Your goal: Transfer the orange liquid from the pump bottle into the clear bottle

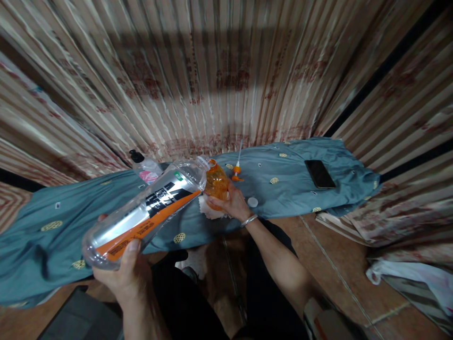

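Observation:
My left hand grips the base of a large clear plastic bottle with an orange and black label. The bottle is tipped on its side, its mouth touching the open top of a small orange bottle. My right hand, a bangle on its wrist, is wrapped round that orange bottle and holds it upright on the blue-grey cloth. A white tissue lies under the hand. A white cap and an orange pump head with a thin tube lie on the cloth beside it.
A black phone lies on the cloth at the right. A small bottle with a black cap and pink label stands behind the big bottle. Striped patterned curtains hang behind. A white plastic bag lies on the brown floor at right.

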Motion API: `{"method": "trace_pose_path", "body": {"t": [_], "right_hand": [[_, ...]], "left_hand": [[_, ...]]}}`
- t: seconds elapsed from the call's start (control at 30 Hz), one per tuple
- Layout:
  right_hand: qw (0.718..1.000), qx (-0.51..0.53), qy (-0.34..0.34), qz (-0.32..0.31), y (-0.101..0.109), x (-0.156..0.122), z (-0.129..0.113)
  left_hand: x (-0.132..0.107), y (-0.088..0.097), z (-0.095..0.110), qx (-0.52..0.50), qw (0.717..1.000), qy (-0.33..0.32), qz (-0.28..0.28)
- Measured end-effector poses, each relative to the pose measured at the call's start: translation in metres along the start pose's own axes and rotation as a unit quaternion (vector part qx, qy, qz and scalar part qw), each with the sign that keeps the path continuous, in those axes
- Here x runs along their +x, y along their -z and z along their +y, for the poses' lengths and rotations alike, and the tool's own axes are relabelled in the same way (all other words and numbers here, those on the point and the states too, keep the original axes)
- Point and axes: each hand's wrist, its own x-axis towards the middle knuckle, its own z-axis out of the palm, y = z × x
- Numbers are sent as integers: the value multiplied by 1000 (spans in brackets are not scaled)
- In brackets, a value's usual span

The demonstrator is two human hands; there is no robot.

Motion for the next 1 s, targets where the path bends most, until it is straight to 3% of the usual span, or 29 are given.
{"method": "trace_pose_path", "body": {"t": [1.0], "right_hand": [[1000,-4,-5,2,-1,-1,2]], "left_hand": [[0,-2,4,22,999,-19,-19]]}}
